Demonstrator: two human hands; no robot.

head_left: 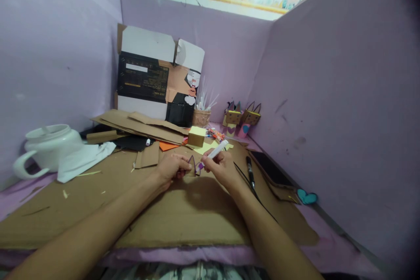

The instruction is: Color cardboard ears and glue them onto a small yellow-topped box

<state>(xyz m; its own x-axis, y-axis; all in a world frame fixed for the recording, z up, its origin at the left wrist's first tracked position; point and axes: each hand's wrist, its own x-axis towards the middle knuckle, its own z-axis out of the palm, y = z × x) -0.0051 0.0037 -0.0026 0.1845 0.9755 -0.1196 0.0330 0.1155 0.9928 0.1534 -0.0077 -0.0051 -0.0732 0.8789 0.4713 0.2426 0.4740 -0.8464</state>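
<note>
Between the fingers of my left hand (173,168) is a small cardboard piece (190,171) with pointed ears outlined in dark purple. My right hand (221,166) grips a white marker (218,150) with a purple tip end, tilted down to the left. Its tip meets or nearly meets the right-hand ear; I cannot tell whether it touches. Both hands are over the large cardboard sheet (210,223). Just behind them sits a small cardboard box (196,137) with a pale yellow top.
At left stand a white pot (49,144) and crumpled tissue (87,162). Cardboard sheets (144,127) lie behind, before an unfolded carton (144,74). Eared cardboard figures (233,118) stand at the back right. A black pen (250,173), phone (272,168) and teal heart (307,197) lie right.
</note>
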